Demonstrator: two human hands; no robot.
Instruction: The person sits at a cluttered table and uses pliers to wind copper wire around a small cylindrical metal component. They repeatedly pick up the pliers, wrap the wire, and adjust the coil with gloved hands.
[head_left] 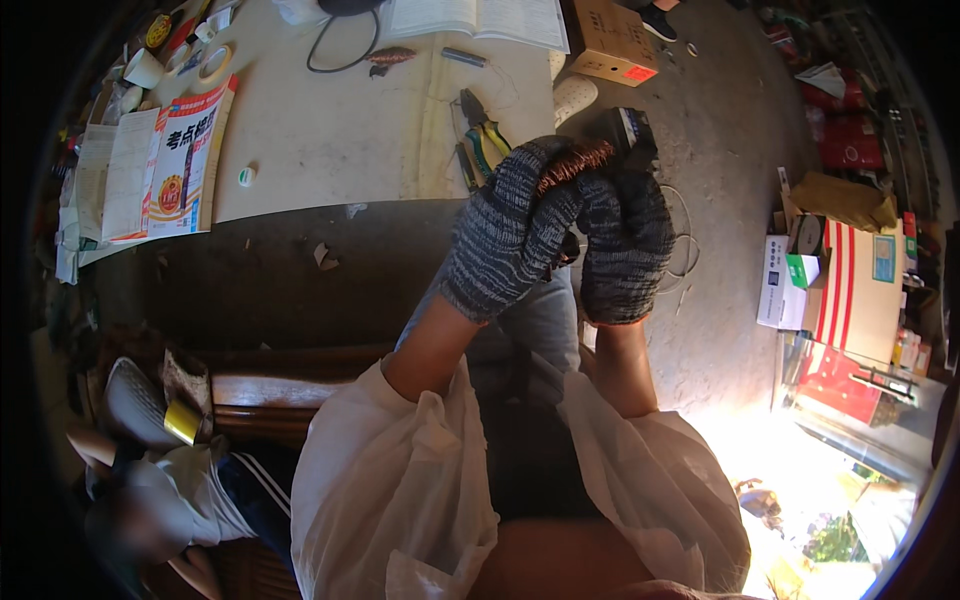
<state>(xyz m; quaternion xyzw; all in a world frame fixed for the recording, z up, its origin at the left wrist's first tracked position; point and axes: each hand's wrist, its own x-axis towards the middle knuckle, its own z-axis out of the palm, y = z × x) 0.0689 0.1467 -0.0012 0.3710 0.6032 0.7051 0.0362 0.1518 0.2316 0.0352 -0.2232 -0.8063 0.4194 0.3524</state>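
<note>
Both of my hands wear dark grey knitted gloves and meet just off the table's near right corner. A bundle of copper-coloured wire (575, 166) shows along the top of the fingers. My left hand (510, 230) is closed around its left side. Pressed close beside it, my right hand (628, 245) has its fingers curled in on the bundle's right end. Most of what lies between the palms is hidden. Pliers with yellow-green handles (486, 135) lie on the table by the left glove. A dark, blocky object (622, 130) appears just beyond the right glove.
The pale table (310, 130) holds an open book (465, 18), a colourful workbook (185, 160) and tape rolls (215, 63). A cardboard box (612, 42) stands at its far right. Another person (200, 495) lies on a wooden bench at lower left. Boxes (855, 290) line the right side.
</note>
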